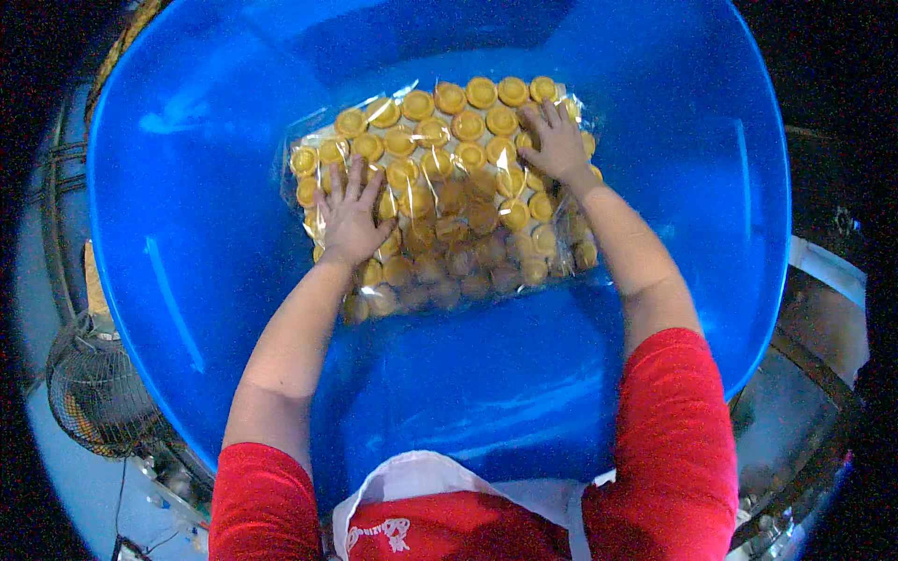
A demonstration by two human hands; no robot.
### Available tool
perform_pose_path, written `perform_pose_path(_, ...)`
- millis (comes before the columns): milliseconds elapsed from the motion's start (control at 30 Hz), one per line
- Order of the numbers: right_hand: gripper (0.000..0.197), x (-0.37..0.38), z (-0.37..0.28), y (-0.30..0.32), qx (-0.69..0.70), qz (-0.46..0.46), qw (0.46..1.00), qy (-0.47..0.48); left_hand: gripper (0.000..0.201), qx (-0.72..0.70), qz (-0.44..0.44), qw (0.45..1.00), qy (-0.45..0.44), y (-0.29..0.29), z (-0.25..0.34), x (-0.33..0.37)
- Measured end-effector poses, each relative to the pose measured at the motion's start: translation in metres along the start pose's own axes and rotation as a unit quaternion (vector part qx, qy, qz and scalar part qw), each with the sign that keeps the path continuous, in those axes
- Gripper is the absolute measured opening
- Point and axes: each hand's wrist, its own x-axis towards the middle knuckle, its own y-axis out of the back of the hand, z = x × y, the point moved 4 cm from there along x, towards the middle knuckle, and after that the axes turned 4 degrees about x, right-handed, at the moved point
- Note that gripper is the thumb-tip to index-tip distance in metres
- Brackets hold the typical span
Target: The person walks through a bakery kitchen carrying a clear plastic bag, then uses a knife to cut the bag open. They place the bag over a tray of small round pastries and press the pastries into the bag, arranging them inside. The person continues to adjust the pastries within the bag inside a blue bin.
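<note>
A clear plastic sheet or bag lies over several rows of small round yellow pastry shells on a blue surface. Light glints off the plastic, and the shells nearest me look dimmer in shadow. Spread flat on the left part of the pack is my left hand, its fingers apart and pointing away from me. My right hand rests on the far right part, also with fingers apart. Neither hand grasps anything. Whatever lies beneath the shells is hard to make out.
The blue surface has a raised, curved rim around it. At the left, outside the rim, stands a wire-caged fan on the floor. Grey metal parts show beyond the rim at the right.
</note>
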Motion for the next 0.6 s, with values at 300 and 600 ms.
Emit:
perform_pose_path(300,0.055,-0.121,0.029,0.014,0.073,-0.522,0.841,0.122,0.067,-0.059,-0.209,0.966,-0.141,-0.034,0.038,-0.047)
perform_pose_path(600,0.058,-0.102,0.002,0.088,0.013,-0.237,0.964,0.117,0.037,-0.483,-0.515,0.687,-0.174,0.0,0.095,-0.099)
